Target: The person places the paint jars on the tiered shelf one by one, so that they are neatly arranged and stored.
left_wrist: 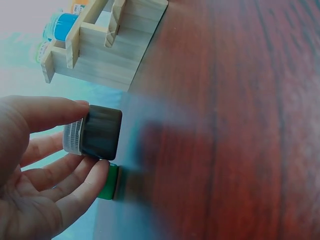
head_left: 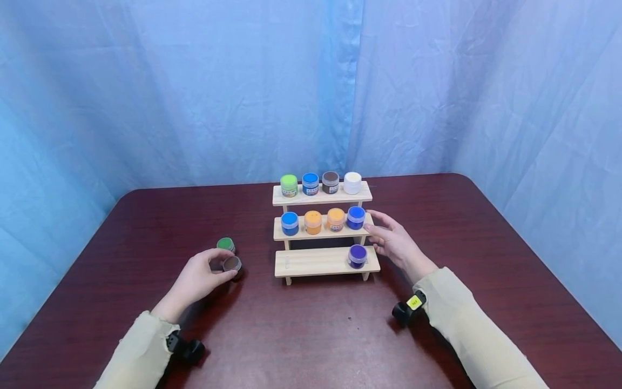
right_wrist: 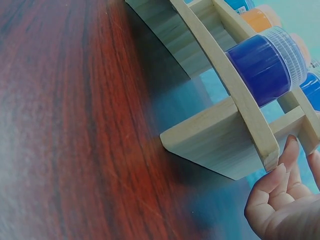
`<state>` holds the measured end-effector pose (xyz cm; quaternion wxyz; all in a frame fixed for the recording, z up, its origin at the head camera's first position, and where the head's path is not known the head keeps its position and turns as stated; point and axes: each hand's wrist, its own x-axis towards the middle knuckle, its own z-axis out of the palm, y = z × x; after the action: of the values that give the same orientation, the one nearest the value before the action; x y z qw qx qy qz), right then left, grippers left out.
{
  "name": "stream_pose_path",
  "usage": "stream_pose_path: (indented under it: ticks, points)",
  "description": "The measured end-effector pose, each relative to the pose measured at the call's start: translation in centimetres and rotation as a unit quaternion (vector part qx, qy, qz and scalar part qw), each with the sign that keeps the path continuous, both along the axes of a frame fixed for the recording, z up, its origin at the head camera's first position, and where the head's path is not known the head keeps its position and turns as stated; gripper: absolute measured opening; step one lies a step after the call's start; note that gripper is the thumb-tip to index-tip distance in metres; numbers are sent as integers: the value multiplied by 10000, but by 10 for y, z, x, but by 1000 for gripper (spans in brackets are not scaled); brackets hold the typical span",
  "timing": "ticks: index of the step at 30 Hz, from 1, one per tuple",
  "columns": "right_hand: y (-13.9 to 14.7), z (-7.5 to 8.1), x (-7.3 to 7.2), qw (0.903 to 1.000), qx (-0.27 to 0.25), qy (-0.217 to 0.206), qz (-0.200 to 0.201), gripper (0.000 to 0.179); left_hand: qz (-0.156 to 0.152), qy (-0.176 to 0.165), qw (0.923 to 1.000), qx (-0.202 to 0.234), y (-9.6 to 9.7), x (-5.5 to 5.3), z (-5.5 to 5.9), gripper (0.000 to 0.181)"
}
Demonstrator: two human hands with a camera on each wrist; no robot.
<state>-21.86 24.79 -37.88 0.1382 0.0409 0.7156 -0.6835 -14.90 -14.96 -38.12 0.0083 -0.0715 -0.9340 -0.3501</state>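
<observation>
On the left, my left hand (head_left: 201, 275) holds a dark brown paint jar (left_wrist: 102, 132) with a clear lid between thumb and fingers. Right behind it stands a green paint jar (head_left: 225, 245), partly covered by the fingers in the left wrist view. A three-step wooden rack (head_left: 311, 262) stands mid-table. My right hand (head_left: 396, 240) grips the right end of its middle step, thumb in front and forefinger behind. A purple jar (right_wrist: 262, 70) sits at the right of the lowest step, close to that hand, and a dark blue jar (head_left: 356, 218) above it.
The middle step also bears a blue jar (head_left: 290, 223) and two orange jars (head_left: 313, 222). Light green (head_left: 289, 186), blue (head_left: 310, 184), brown (head_left: 330, 182) and white jars (head_left: 352, 183) line the top step. Blue curtains (head_left: 243, 92) hang behind the dark red table (head_left: 311, 335).
</observation>
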Motion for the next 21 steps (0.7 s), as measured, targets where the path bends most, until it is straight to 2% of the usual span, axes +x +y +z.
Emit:
stream_pose_path:
  ticks: [17, 21]
  points:
    - [1, -1, 0, 10000, -4, 5, 60, 59, 130, 191, 9996, 150, 0, -1, 8, 36]
    - [1, -1, -1, 10000, -13, 16, 67, 59, 84, 323, 9991, 244, 0, -2, 11, 34]
